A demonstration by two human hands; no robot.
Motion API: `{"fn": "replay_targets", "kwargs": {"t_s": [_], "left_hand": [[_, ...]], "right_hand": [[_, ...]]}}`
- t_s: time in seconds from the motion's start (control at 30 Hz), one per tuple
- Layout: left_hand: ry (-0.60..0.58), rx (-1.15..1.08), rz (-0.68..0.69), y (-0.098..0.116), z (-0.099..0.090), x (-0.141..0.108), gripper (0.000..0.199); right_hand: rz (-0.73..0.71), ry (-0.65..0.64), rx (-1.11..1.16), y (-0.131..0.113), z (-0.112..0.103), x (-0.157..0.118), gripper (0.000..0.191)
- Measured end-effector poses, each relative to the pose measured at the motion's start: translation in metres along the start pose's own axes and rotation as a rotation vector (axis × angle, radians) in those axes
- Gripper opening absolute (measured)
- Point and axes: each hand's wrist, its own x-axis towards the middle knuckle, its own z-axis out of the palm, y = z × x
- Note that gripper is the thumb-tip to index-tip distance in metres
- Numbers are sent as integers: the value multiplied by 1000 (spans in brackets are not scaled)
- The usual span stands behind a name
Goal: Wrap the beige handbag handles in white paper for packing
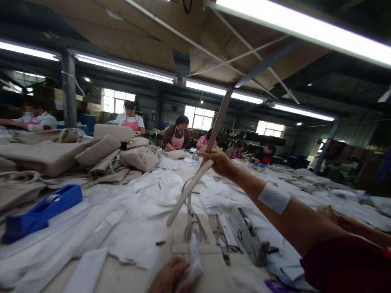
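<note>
A beige handbag [207, 260] lies in front of me at the bottom centre, its thin straps [189, 219] standing up from the top. My right hand [218, 161] is stretched far forward and raised, with its fingers closed around a long beige strap [191, 190] that slants down to the left. A white patch is on that forearm. Low at the bag's front, my left hand [171, 273] is curled, slightly blurred, against clear plastic wrapping [194, 257]. Its fingertips are partly hidden.
White wrapping sheets [137, 207] cover much of the table. A blue tape dispenser [45, 209] lies left, a grey tape dispenser [248, 236] right of the bag. Beige bags [55, 154] are piled at left. Another person's hand [328, 213] shows at right; several people work across the table.
</note>
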Motion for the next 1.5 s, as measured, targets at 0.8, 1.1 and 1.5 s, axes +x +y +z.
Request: {"fn": "replay_targets", "kwargs": {"t_s": [0.8,1.1,1.5], "left_hand": [[-61,-804,-549,79,11,14,39],[-151,-1189,-825,79,5,23,26],[-5,-1172,-880,73,7,24,16]], "right_hand": [[-155,-413,-477,6,127,-139,39],[114,-427,-623,26,127,-161,40],[477,-276,-676,28,136,-194,49]]}}
